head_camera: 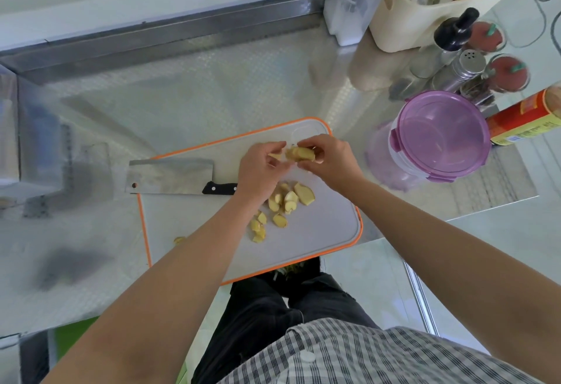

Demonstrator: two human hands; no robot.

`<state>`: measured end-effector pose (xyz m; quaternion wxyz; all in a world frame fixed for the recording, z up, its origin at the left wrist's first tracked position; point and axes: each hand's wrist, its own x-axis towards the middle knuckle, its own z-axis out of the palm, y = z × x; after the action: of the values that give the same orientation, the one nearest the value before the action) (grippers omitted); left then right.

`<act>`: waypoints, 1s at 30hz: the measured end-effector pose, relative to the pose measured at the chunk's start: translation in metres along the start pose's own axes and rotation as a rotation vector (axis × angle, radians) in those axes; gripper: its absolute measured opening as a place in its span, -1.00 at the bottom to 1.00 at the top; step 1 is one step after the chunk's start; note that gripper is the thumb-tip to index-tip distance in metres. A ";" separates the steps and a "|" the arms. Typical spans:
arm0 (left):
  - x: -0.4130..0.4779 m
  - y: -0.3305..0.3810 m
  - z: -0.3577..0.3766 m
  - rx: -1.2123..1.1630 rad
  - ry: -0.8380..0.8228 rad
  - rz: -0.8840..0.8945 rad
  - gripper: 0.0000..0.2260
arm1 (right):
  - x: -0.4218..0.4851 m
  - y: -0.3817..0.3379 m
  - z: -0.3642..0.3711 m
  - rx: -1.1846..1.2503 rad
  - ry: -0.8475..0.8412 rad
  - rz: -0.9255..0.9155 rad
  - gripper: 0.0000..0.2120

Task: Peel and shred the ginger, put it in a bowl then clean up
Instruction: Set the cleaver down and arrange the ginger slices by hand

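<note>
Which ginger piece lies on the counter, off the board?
The small one just left of the board; the slices lie on it, the chunk is held.

Ginger piece (299, 153) held over cutting board (318, 231).
Left hand (261, 168) and right hand (329, 160) pinch it at board's 12 o'clock; ginger slices (285, 201) piled mid-board; cleaver (170, 175) flat at 10 o'clock; purple-lidded container (440, 137) off-board, 2 o'clock.

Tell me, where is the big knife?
In the head view, the cleaver lies flat on the far-left corner of the cutting board, its black handle pointing toward the left hand, left of the ginger slices.
</note>
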<state>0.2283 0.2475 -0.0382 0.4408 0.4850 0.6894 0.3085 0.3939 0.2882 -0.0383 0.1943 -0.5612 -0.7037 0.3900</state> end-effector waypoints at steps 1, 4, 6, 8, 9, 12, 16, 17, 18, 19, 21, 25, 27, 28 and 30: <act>0.003 -0.002 -0.002 0.158 0.049 0.055 -0.65 | 0.007 0.001 0.001 -0.042 0.008 -0.018 -0.64; 0.011 -0.010 -0.006 0.499 0.106 0.110 -0.62 | 0.022 0.007 0.010 -0.176 -0.023 -0.052 -0.64; 0.014 -0.014 -0.005 0.604 0.083 0.117 -0.62 | 0.026 0.009 0.016 -0.250 -0.065 -0.045 -0.65; 0.018 -0.016 -0.003 0.681 0.059 0.135 -0.67 | 0.028 0.010 0.019 -0.291 -0.079 -0.078 -0.65; 0.020 -0.016 -0.003 0.698 0.055 0.141 -0.70 | 0.029 0.010 0.020 -0.305 -0.079 -0.102 -0.65; 0.024 -0.015 -0.006 0.716 0.048 0.157 -0.74 | 0.032 0.013 0.022 -0.332 -0.068 -0.152 -0.65; 0.024 -0.013 -0.007 0.757 0.082 0.189 -0.66 | 0.031 0.012 0.023 -0.315 -0.066 -0.128 -0.58; 0.024 -0.012 -0.007 0.767 0.101 0.215 -0.63 | 0.030 0.012 0.021 -0.298 -0.061 -0.114 -0.51; 0.024 -0.011 -0.006 0.776 0.120 0.245 -0.62 | 0.028 0.012 0.018 -0.284 -0.057 -0.090 -0.44; 0.024 -0.011 -0.004 0.789 0.130 0.271 -0.63 | 0.026 0.013 0.014 -0.273 -0.054 -0.059 -0.39; 0.025 -0.009 -0.001 0.824 0.124 0.290 -0.68 | 0.021 0.014 0.009 -0.262 -0.042 0.000 -0.43; 0.029 -0.006 0.008 0.837 0.145 0.229 -0.84 | 0.022 0.010 0.013 -0.242 -0.043 0.056 -0.67; 0.030 -0.006 0.009 0.818 0.151 0.222 -0.87 | 0.026 0.008 0.016 -0.227 -0.015 0.083 -0.68; 0.030 -0.006 0.010 0.805 0.152 0.216 -0.87 | 0.027 0.008 0.016 -0.213 -0.002 0.082 -0.69; 0.031 -0.006 0.010 0.784 0.146 0.209 -0.88 | 0.027 0.009 0.017 -0.195 0.004 0.068 -0.75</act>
<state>0.2312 0.2742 -0.0570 0.1388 0.6603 0.7314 0.0993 0.3793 0.3085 -0.0604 0.1269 -0.6018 -0.7185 0.3248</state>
